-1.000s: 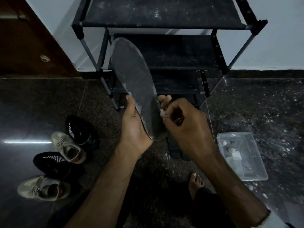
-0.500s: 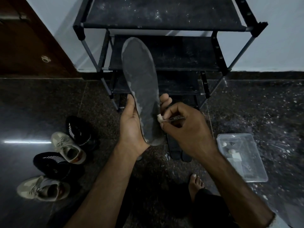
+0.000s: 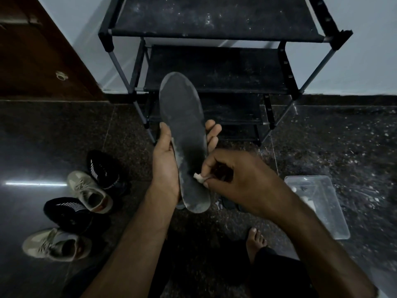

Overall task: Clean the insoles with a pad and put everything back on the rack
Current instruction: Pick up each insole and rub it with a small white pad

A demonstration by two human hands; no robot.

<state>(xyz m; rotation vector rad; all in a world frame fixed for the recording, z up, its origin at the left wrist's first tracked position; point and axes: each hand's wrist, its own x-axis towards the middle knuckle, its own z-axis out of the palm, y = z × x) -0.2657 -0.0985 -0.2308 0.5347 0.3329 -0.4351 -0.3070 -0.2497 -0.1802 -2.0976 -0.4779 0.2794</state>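
Note:
A dark grey insole with whitish worn patches stands upright, toe up, in front of the black shoe rack. My left hand grips it from behind, thumb on its left edge and fingertips showing on its right. My right hand pinches a small white pad and presses it on the insole's heel area. More dark insoles lie on the floor under my right hand, mostly hidden.
Two black shoes and two beige sneakers sit on the dark floor at the left. A clear plastic box holding small white items stands at the right. My bare foot is below. A brown door is at top left.
The insole has come lower and stands more upright. My right hand has moved the pad down from the insole's right edge onto its heel area.

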